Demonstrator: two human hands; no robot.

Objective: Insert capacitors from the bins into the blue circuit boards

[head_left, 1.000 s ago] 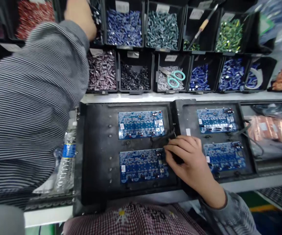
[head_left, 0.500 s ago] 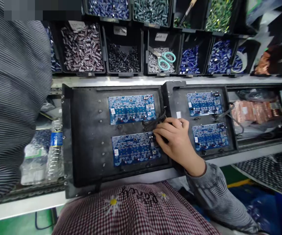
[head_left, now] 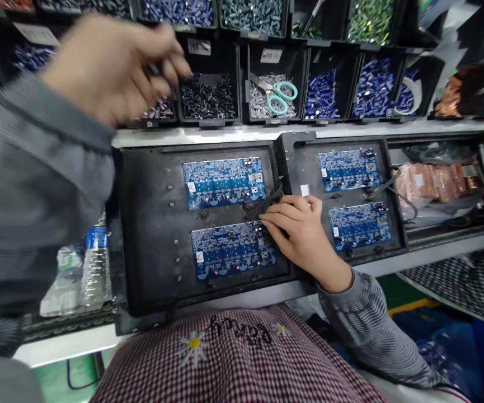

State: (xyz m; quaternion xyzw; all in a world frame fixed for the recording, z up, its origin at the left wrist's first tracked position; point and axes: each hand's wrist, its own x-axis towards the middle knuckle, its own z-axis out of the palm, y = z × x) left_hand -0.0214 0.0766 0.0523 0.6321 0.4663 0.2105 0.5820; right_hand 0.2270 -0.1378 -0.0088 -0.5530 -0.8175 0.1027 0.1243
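Inside the matte black tray (head_left: pixel 149 235), the nearer rectangular blue circuit board (head_left: pixel 229 252) lies by the bent right hand (head_left: pixel 304 238), the curled left hand (head_left: pixel 116 67) raised beyond the tray, either's hold impossible to tell.

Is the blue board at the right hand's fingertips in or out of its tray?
In: the board lies within the rim of the black tray, beside the right hand.

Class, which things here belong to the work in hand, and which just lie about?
In use, apparently:
- blue rectangular circuit boards
- shallow black rectangular trays
- black plastic parts bins

Probably lying about:
- turquoise-handled metal scissors
- clear plastic bottle, blue label
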